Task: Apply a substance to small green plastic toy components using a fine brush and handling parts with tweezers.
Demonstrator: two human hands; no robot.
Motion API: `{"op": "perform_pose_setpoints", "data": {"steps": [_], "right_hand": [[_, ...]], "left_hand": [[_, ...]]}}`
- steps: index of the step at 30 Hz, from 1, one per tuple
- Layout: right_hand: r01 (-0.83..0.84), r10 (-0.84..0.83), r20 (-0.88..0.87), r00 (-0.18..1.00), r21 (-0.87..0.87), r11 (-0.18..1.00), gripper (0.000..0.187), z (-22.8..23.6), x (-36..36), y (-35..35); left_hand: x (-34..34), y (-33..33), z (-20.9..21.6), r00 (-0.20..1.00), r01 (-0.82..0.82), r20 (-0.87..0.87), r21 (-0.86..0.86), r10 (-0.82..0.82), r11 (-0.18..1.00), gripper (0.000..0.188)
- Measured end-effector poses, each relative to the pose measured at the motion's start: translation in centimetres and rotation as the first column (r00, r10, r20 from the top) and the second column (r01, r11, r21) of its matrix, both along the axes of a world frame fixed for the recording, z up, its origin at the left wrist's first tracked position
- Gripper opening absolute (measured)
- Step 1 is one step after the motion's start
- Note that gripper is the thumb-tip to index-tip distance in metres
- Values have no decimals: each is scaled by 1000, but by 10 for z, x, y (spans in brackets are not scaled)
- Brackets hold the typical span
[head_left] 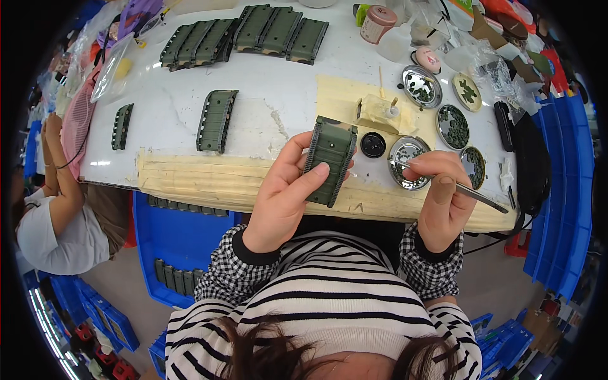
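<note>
My left hand point(283, 196) is closed round a green camouflage model tank hull part point(330, 158) with toothed tracks along both long sides. Its thumb lies on the ridged green surface. In my right hand point(445, 196) is a pair of metal tweezers point(475, 193), slanting up to the left. The tweezer tip reaches over the near round metal dish point(394, 175) of small dark green pieces; whether it grips a piece is too small to tell. Between the hull part and that dish sits a small round black cup point(373, 145).
More dishes of green bits point(453, 127) stand at right, beside a tape-wrapped block point(378, 114). Similar hull parts point(217, 120) lie at left and in rows at the back point(278, 31). A blue bin point(183, 244) sits below the table edge. Another person point(63, 234) is at far left.
</note>
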State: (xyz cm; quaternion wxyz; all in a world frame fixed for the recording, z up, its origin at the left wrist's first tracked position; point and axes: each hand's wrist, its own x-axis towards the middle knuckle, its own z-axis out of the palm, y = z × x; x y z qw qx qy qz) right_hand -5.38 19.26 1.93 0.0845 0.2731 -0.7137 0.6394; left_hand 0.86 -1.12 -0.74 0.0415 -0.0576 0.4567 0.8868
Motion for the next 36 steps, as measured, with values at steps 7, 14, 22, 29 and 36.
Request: {"op": "perform_pose_setpoints", "data": {"steps": [7, 14, 22, 29, 36], "right_hand": [[5, -5, 0, 1000, 5, 1000, 28, 1, 0, 2], [27, -27, 2, 1000, -21, 999, 29, 1, 1, -1], [60, -59, 5, 998, -40, 997, 31, -4, 0, 2], [57, -57, 0, 998, -28, 998, 34, -5, -2, 1], [46, -46, -20, 999, -11, 999, 33, -1, 1, 3]], "left_hand": [[0, 2, 2, 1000, 6, -12, -22, -6, 1000, 39], [7, -11, 10, 997, -70, 35, -26, 71, 997, 46], [18, -128, 13, 671, -655, -355, -695, 651, 297, 45], [25, -195, -12, 692, -447, -381, -893, 613, -50, 49], [-5, -156, -12, 753, -336, -490, -860, 438, -384, 41]]}}
